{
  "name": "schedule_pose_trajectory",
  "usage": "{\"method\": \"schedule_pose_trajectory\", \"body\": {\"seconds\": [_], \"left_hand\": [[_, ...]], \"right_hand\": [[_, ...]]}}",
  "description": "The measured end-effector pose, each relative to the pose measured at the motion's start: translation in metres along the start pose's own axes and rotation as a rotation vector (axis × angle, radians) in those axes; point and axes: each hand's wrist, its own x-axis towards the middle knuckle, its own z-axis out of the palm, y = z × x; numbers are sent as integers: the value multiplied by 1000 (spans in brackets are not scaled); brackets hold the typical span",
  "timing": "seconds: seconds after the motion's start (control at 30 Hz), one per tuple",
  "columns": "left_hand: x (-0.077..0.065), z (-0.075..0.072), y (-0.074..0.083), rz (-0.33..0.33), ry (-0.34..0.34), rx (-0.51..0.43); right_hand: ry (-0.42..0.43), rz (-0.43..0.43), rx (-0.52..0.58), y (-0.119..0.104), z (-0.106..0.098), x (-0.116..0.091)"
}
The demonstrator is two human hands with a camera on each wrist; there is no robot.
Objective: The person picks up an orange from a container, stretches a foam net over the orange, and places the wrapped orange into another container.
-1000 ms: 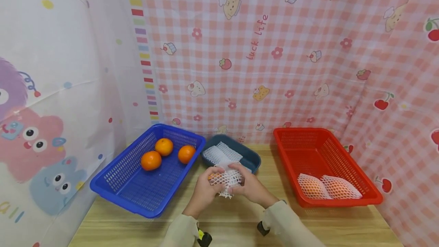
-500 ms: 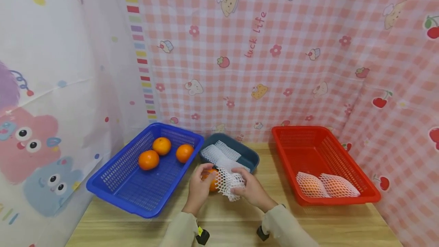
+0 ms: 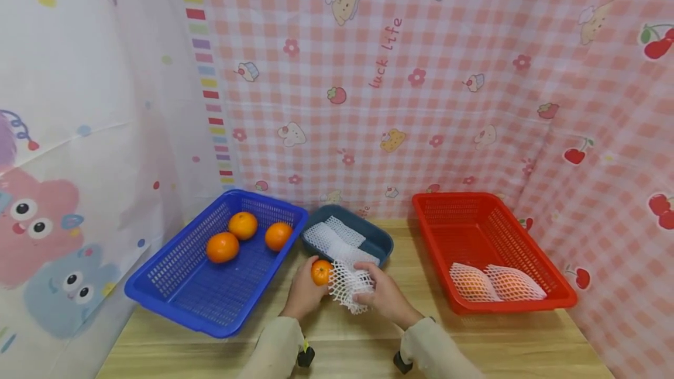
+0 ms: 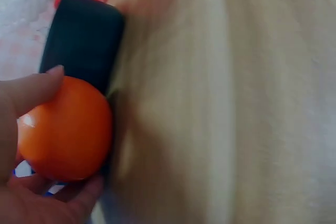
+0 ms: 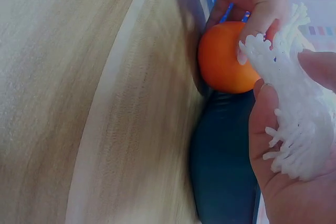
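My left hand (image 3: 305,292) grips an orange (image 3: 321,272), with the thumb on one side and curled fingers on the other. In the left wrist view the whole orange (image 4: 68,129) shows bare, just in front of the dark teal tray (image 4: 86,40). My right hand (image 3: 387,297) pinches a white foam net sleeve (image 3: 350,286), which hangs beside the orange. The right wrist view shows the sleeve (image 5: 299,114) bunched between thumb and fingers, its frayed end near the orange. More white foam nets (image 3: 337,235) lie in the teal tray behind the hands.
At the left a blue basket (image 3: 200,297) holds several oranges, one of them an orange (image 3: 222,247) near its middle. On the right, a red basket (image 3: 474,209) contains two net-wrapped oranges (image 3: 497,283). A checked curtain (image 3: 326,63) hangs behind the wooden table (image 3: 358,352).
A second ago both hands held the orange within the net. The orange is now out of the net in my left hand, and the net stays in my right hand.
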Motion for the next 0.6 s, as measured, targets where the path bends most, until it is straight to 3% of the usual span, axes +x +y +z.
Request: {"method": "schedule_pose_trajectory", "body": {"seconds": [0.13, 0.3, 0.4, 0.6], "left_hand": [[-5, 1, -5, -65, 47, -76], [-15, -10, 0, -137, 124, -226], [-22, -18, 5, -160, 156, -370], [-28, -31, 21, -144, 146, -692]], "right_hand": [[0, -15, -25, 1, 0, -1], [8, -15, -26, 3, 1, -2], [7, -7, -31, 4, 1, -3], [7, 3, -27, 7, 3, -3]]}}
